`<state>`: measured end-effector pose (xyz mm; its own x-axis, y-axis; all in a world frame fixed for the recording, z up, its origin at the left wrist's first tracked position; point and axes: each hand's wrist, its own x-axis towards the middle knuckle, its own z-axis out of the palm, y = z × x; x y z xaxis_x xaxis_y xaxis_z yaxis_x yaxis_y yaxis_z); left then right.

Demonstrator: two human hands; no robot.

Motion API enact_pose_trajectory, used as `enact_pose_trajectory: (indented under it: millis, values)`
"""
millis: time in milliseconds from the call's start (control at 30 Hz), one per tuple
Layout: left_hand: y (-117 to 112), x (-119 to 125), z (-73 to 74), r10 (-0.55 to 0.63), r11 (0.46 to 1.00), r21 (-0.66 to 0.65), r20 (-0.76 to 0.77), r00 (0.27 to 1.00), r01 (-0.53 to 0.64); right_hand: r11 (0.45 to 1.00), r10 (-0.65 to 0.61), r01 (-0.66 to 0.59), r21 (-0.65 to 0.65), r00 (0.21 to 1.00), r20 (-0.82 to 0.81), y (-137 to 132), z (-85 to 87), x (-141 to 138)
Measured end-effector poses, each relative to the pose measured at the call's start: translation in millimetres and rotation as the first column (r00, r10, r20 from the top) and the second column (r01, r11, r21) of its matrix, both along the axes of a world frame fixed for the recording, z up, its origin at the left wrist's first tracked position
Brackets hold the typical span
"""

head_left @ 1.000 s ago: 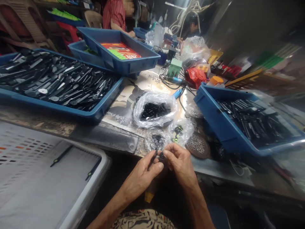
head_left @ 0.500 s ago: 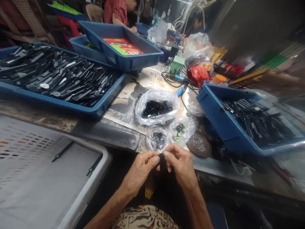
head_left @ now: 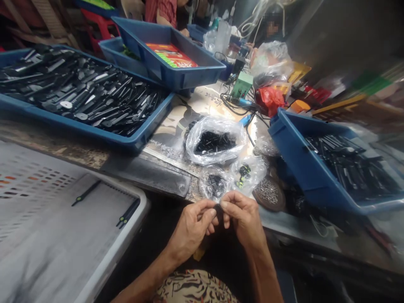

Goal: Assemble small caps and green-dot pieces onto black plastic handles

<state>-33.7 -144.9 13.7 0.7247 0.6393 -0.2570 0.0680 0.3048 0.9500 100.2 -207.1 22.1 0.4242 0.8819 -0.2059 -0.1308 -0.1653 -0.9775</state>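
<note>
Black piece: a small dark part [head_left: 218,211] sits between the two hands, just in front of the tabletop [head_left: 85,147] edge; its full shape is hidden by fingers.
Drop risk: the part could slip and fall into the dark space below, as only fingertips hold it and no surface shows directly beneath.
Alignment risk: with fingers covering most of it, a crooked fit or an uneven push could go unnoticed; whether a second piece is pinched there cannot be told.
Open bags: the small bag of dark pieces [head_left: 203,182] and the bag of black and green pieces [head_left: 258,170] stand just beyond the fingers; a knuckle catching the loose plastic could tip or mix their contents.
Screw dish: the brown dish [head_left: 280,203] of small metal screws lies near the tabletop's front edge, so a sideways knock might scatter them.
Left hand: the left hand [head_left: 191,223] is nearly closed, thumb and forefinger pinching the dark part, other fingers curled beneath.
Right hand: the right hand [head_left: 244,214] is narrowed to a pinch, thumb and forefinger at the part's near-right edge, remaining fingers bent below.
</note>
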Motion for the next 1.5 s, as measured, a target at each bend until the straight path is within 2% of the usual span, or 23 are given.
enact_pose_trajectory:
  millis: [133,267,400,533,700,867,967,1100,1167,1333,1500]
  values:
    - [1.3,-2.3,-1.5,0.001,1.000,0.015,-0.021,1.000,0.000,0.999,0.034,-0.036,-0.020,0.997,-0.063,2.4,0.2,-0.8]
    - [1.4,-2.0,-2.8,0.052,0.991,0.123,-0.026,0.998,-0.048,0.997,0.067,-0.064,-0.040,0.994,0.085,4.7,3.0,-4.1]
    - [0.9,-0.6,-3.2,0.123,0.944,0.314,-0.051,0.991,-0.101,0.997,0.063,-0.055,-0.050,0.983,0.173,5.5,5.5,-8.6]
    - [2.1,0.1,-1.5,0.094,0.940,0.331,-0.031,0.995,-0.078,1.000,0.015,-0.011,-0.019,0.975,0.221,5.7,6.4,-13.0]
    - [5.2,-0.2,-1.2,0.049,0.985,0.167,0.007,0.999,-0.050,0.999,0.011,-0.005,-0.032,0.978,0.209,5.6,5.6,-13.7]
    - [4.0,1.3,1.5,0.020,0.992,-0.126,0.140,0.990,-0.003,0.998,0.066,-0.066,0.015,0.998,0.026,0.2,1.0,-5.5]
    - [2.4,5.1,3.6,0.026,0.927,-0.366,0.294,0.956,0.087,0.998,0.063,-0.059,0.037,0.992,-0.112,-4.9,-1.0,-2.1]
    - [1.8,11.0,4.1,0.046,0.781,-0.593,0.366,0.930,0.195,0.999,0.044,-0.045,-0.002,0.977,-0.210,-9.6,-0.8,-2.2]
    - [1.3,12.6,4.3,0.036,0.745,-0.630,0.363,0.931,0.217,0.999,0.042,-0.048,-0.024,0.976,-0.212,-10.8,-0.2,-2.5]
    - [-0.7,13.6,7.5,-0.012,0.705,-0.652,0.381,0.925,0.278,0.999,0.021,-0.029,-0.036,0.981,-0.192,-12.8,2.5,0.9]
    - [1.3,17.0,11.2,-0.014,0.606,-0.723,0.406,0.914,0.331,0.999,-0.019,0.010,-0.051,0.986,-0.166,-12.1,5.7,3.4]
